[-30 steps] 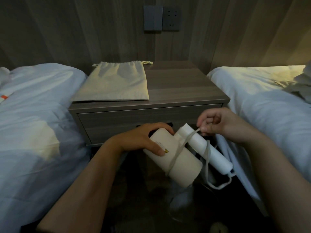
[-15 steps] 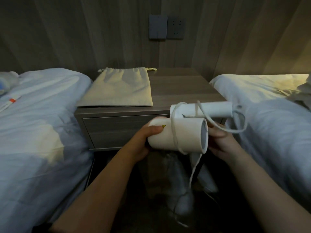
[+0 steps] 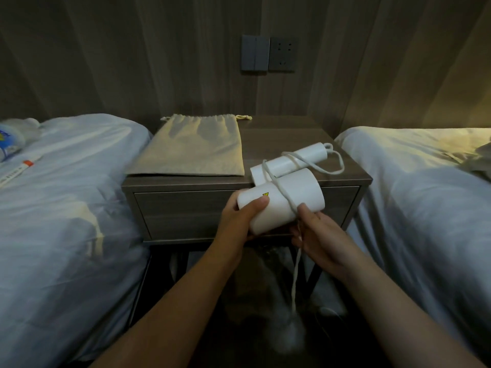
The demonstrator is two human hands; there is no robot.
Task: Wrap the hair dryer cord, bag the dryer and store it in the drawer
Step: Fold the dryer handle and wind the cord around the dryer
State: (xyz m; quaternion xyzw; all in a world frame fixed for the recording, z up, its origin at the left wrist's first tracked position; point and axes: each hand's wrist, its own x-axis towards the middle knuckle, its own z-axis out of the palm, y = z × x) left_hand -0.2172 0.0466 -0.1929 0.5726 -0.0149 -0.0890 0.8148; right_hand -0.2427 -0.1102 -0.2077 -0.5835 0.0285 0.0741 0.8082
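Gripping the hair dryer [image 3: 281, 200], left fingers [image 3: 255, 205] clamp its barrel; right fingers [image 3: 305, 211] pinch the cord [image 3: 285, 197].

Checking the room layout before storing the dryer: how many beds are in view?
2. One bed lies left of the nightstand, the other bed right of it. Both run past the frame edges, and nothing shows what lies beyond.

The cord [image 3: 294, 282] trails down into blur below the hands; its end cannot be made out. The left hand [image 3: 240, 219] hides the dryer's [image 3: 281, 205] rear.
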